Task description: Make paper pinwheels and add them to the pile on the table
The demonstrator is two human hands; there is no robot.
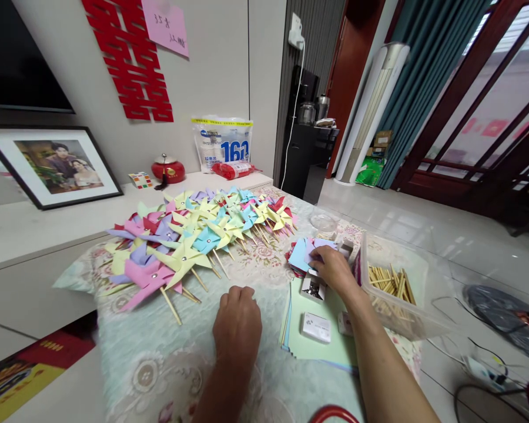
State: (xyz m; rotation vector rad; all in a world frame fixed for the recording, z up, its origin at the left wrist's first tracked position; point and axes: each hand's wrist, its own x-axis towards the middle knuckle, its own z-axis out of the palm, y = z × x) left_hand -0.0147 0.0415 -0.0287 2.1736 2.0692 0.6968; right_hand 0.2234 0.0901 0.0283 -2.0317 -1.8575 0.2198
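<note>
right hand [330, 265], fingers narrowed at the paper squares [299, 256] near the clear plastic box [418, 324], seems to be picking paper, grip unclear; left hand [238, 320] curls, contents hidden. next calls for separating a single square.

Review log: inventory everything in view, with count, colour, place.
Paper pinwheels: many, multicoloured, left on floral-covered table
Paper squares: stack, multicoloured, table's right
Small cardboard boxes: several, mostly white, table's right
Large paper sheets: stack, green topmost, beneath boxes
Plastic tub: one, clear, table's right
Wooden sticks: many, tan, in tub
Framed photograph: one, black frame, white cabinet
Round jar: one, red, cabinet
Plastic pouch: one, white, cabinet
Curtain: teal, background
Left hand: one, bare, table's middle
Right hand: one, bare, touching paper squares
</note>
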